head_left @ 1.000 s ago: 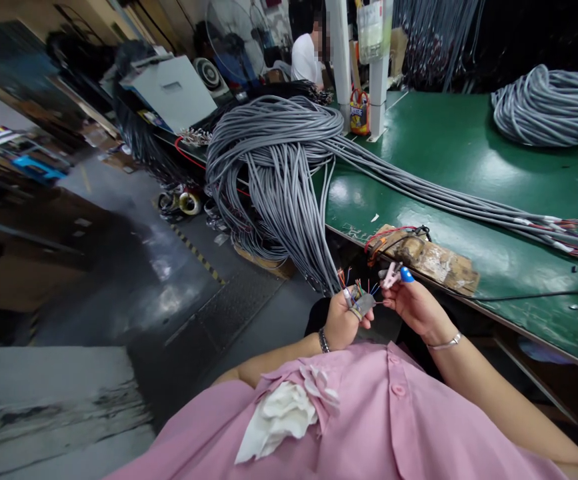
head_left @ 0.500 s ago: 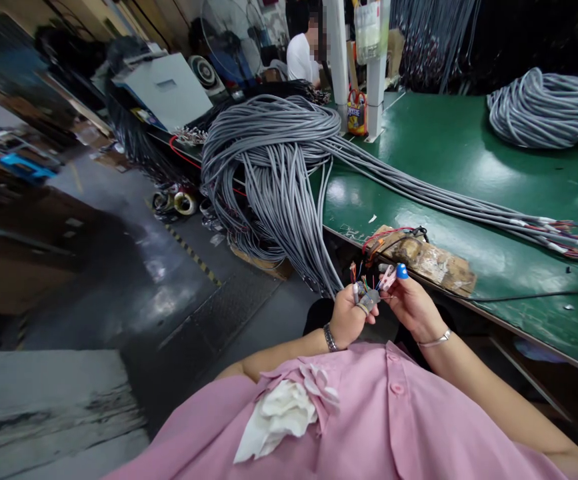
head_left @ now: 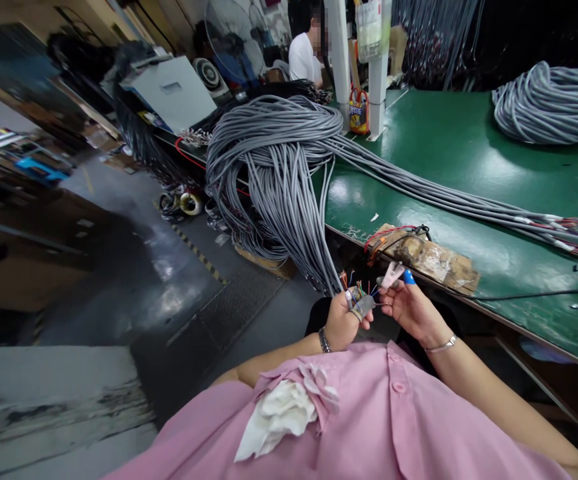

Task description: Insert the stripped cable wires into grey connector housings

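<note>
My left hand (head_left: 345, 323) is closed around a grey connector (head_left: 365, 306), its thumb lying along the connector. Thin coloured wires (head_left: 360, 288) fan out above the connector, beside the stripped end of a grey cable. Just to the right, my right hand (head_left: 413, 312) pinches a pale pink, forked piece that looks like a clip (head_left: 392, 274). A blue cover (head_left: 408, 277) sits on my right thumb. The clip is close to the wire tips; whether it touches one is too small to tell.
A big bundle of grey cables (head_left: 289, 180) hangs over the edge of the green table (head_left: 449, 167). A wooden block (head_left: 429, 257) with red and black leads lies beyond my right hand. Another cable coil (head_left: 551, 107) is at far right. A person (head_left: 305, 57) sits at the back.
My right hand has shifted slightly right, away from the connector, and the pink clip has tilted. My left hand has moved slightly left, still gripping the connector.
</note>
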The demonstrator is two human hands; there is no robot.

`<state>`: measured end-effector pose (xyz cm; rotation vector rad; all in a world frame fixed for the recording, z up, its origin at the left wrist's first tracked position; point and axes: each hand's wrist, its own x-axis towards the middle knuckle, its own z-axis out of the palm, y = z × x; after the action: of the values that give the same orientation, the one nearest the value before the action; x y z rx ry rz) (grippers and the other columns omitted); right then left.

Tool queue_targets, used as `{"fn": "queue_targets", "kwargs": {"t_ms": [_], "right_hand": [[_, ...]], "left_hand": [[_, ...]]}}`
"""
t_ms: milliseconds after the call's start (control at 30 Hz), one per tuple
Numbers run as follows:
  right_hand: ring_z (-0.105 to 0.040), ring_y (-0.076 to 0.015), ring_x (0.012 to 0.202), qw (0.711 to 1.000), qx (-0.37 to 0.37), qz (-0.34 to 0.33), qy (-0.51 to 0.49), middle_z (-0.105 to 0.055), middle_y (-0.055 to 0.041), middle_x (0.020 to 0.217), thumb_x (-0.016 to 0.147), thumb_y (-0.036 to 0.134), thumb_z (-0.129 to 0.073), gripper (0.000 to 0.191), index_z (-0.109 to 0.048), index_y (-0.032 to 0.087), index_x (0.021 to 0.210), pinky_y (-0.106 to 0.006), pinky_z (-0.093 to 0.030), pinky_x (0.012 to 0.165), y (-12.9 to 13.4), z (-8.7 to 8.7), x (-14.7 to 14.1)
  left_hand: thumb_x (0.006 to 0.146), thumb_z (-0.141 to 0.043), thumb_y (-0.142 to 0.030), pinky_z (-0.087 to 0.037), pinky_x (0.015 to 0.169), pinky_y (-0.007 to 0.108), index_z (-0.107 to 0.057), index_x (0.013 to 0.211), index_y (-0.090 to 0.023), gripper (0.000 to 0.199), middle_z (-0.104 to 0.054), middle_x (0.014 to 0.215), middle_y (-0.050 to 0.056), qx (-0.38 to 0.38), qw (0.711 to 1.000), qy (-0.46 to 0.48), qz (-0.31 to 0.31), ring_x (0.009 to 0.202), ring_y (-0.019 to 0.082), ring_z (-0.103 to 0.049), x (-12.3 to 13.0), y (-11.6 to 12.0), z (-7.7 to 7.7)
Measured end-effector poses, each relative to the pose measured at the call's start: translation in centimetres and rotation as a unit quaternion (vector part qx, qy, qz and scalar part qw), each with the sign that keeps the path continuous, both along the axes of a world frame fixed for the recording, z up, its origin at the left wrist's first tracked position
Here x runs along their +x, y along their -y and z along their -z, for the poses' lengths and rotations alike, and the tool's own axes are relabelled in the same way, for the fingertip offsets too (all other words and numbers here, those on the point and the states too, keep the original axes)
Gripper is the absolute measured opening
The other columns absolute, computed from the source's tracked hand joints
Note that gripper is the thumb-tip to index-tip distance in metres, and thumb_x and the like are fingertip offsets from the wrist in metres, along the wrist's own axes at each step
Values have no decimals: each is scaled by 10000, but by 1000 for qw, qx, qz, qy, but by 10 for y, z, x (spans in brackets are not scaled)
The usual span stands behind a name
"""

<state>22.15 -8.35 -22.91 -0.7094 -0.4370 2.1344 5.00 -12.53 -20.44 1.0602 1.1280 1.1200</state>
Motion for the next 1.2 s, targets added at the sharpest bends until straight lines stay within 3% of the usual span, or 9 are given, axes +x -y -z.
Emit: {"fn": "queue_targets", "kwargs": {"t_ms": [133,267,433,533,600,733,833,1000,1200], "right_hand": [[-570,-119,675,992,66,-87,59,-638,-47,855,746,429,-719,304,-653,166,883,-260,-455,643,8,-2,0],[-503,-87,588,971,154,-63,171,-584,6,682,732,309,-749,213,-625,148,796,-223,-396,581,8,-13,-3],[-552,-128,629,930,262,-71,250,-633,-21,722,766,355,-708,235,-618,143,814,-271,-434,641,10,-19,-8],[-554,-134,668,906,304,-49,289,-638,-30,755,791,373,-680,241,-631,141,834,-278,-444,677,11,-17,-7],[-554,-137,705,905,303,-38,297,-642,-38,796,810,383,-658,248,-645,142,869,-278,-446,704,11,-15,-2],[-577,-159,814,943,224,-53,239,-644,-55,934,736,341,-739,337,-638,182,1015,-269,-452,692,13,-8,7],[-575,-149,779,960,193,-4,204,-638,-42,899,665,275,-799,352,-639,192,968,-270,-445,674,22,-4,1],[-457,-105,536,958,164,92,214,-554,8,602,735,323,-742,203,-606,171,738,-269,-386,550,28,-7,-16],[-452,-103,463,976,136,20,170,-550,5,546,715,340,-754,236,-592,169,723,-254,-350,481,19,-22,-19]], "left_hand": [[803,-620,-478,-402,406,189,-547,731,-111,380,-589,596,32,-18,999,-23,28,424,83,-514,-4,2,-2],[777,-642,-485,-412,420,190,-546,713,-109,393,-594,594,39,-38,996,-41,72,433,89,-531,-4,1,-2],[735,-693,-401,-448,453,191,-576,740,-100,323,-615,579,43,-75,974,-53,207,460,109,-579,-8,-6,4],[745,-676,-412,-445,440,194,-571,716,-99,331,-614,571,48,-99,966,-59,230,451,118,-584,-11,-10,9],[770,-641,-454,-432,430,191,-566,687,-98,372,-608,562,53,-98,975,-54,193,446,119,-584,-11,-12,12],[794,-595,-520,-384,394,184,-550,696,-109,424,-608,561,55,-98,991,-7,87,422,114,-565,-6,-13,13],[760,-626,-548,-380,384,195,-548,729,-113,443,-618,571,57,-107,992,13,59,408,120,-556,-2,-13,10],[723,-660,-572,-446,455,219,-587,732,-94,484,-641,617,89,-121,988,31,91,504,157,-618,1,-12,5],[720,-680,-551,-498,579,252,-637,683,-76,479,-664,655,119,-89,977,-5,191,582,165,-641,-5,-9,5]]}}
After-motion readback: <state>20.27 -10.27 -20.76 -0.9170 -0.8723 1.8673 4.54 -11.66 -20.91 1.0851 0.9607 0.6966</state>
